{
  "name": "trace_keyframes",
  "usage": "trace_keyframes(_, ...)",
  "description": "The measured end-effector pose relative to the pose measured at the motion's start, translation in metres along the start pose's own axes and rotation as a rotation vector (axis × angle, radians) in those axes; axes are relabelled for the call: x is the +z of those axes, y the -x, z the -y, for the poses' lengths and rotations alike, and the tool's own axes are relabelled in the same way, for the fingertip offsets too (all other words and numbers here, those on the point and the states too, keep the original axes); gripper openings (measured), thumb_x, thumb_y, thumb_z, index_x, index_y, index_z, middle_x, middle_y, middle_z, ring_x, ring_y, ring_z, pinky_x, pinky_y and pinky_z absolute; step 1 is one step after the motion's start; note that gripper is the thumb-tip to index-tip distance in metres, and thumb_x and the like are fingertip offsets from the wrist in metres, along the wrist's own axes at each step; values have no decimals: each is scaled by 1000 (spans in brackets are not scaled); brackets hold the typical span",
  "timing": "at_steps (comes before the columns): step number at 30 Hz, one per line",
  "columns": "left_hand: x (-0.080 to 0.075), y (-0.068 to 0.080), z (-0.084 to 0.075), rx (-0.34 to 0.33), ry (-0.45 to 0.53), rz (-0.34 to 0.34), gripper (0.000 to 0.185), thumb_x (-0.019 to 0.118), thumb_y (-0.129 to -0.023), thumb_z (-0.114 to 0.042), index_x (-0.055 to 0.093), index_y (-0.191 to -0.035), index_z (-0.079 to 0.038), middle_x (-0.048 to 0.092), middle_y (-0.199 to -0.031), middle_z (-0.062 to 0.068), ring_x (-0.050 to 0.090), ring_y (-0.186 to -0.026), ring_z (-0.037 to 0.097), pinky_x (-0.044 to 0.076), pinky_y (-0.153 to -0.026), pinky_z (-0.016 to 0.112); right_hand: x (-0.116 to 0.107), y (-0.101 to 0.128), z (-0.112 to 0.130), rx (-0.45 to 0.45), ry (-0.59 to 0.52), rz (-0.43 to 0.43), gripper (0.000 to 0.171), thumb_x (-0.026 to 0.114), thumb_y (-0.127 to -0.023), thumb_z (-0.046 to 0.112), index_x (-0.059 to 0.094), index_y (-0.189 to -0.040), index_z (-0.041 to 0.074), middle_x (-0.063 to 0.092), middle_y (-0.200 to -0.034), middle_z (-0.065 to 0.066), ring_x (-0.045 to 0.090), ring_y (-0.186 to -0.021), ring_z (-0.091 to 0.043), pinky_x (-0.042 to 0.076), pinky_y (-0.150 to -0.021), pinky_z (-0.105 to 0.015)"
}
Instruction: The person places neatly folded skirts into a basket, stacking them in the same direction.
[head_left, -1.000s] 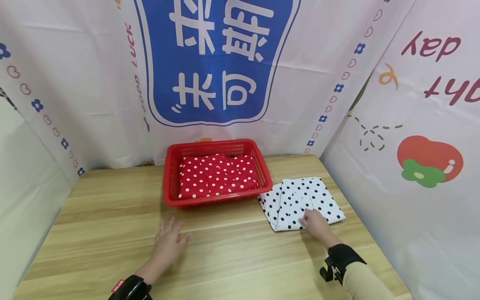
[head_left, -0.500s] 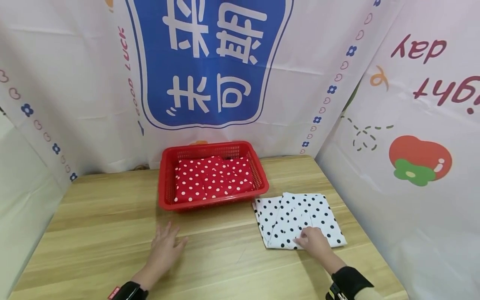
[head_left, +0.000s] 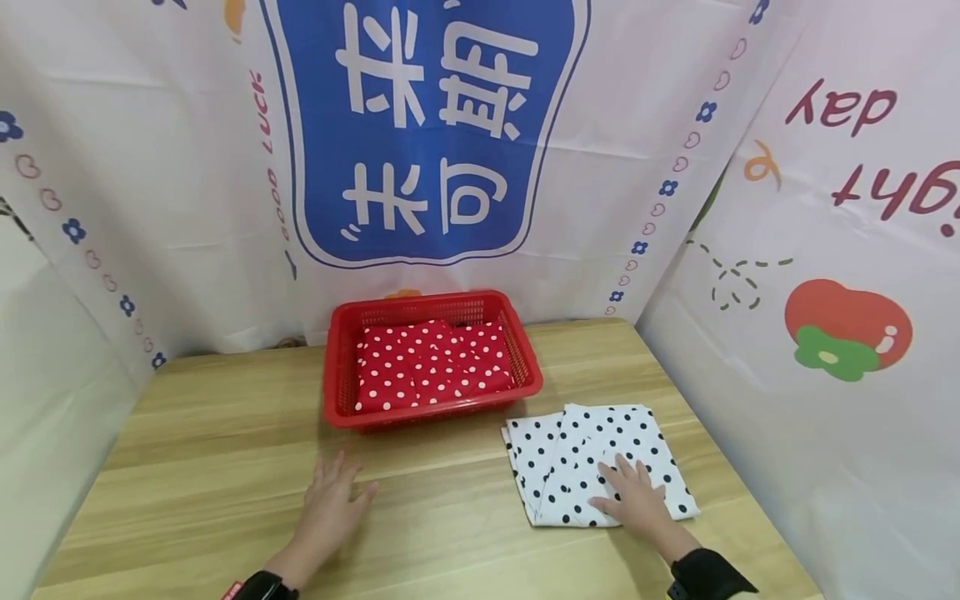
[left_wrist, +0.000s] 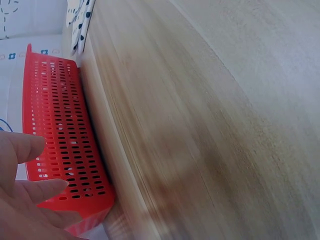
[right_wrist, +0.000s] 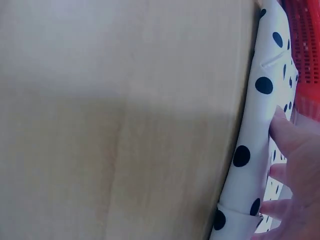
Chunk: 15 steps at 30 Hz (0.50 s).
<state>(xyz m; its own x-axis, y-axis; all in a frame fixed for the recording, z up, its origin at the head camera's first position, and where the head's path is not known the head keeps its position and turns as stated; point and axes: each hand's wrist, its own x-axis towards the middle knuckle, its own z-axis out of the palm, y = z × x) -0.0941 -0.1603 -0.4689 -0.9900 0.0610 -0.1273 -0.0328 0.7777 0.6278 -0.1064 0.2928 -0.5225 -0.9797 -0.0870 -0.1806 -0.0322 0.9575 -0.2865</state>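
Note:
A folded white cloth with black dots (head_left: 551,454) lies on the table, right of centre. My right hand (head_left: 637,502) rests on its near part with the fingers spread. In the right wrist view, the thumb (right_wrist: 287,132) touches the cloth's folded near edge (right_wrist: 252,135). My left hand (head_left: 327,508) is held with loosely spread fingers, in front of a red plastic basket (head_left: 341,408), and holds nothing. Inside that basket sits a folded red cloth with white dots (head_left: 420,362).
The wooden table (head_left: 217,433) runs back to a printed white curtain (head_left: 210,250). Another printed curtain (head_left: 750,350) hangs along the right edge. The basket stands at the back, near the curtain.
The white dotted cloth has slid toward me, away from the basket's corner. My right hand came back with it, and its bent fingers have spread out. The left hand stays about where it was.

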Motion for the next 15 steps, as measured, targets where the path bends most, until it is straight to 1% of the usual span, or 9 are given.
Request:
trace_keyframes(5,0,1,1,10,3,-8,52,58,-96,-21,46,-135,12,19,-149,38,5,-135,62,9,-106,71,0,10,8,-43,5,-7,67,69,-84,47,55,-136,6,38,-146,-28,26,-131,-60,22,-90,-83)
trace_keyframes(15,1,-1,0,11,0,-3,52,57,-96,-21,46,-135,12,19,-148,39,4,-135,62,9,-106,72,5,21,15,-33,46,-6,68,72,-82,48,57,-134,7,41,-145,-25,30,-130,-58,26,-88,-82)
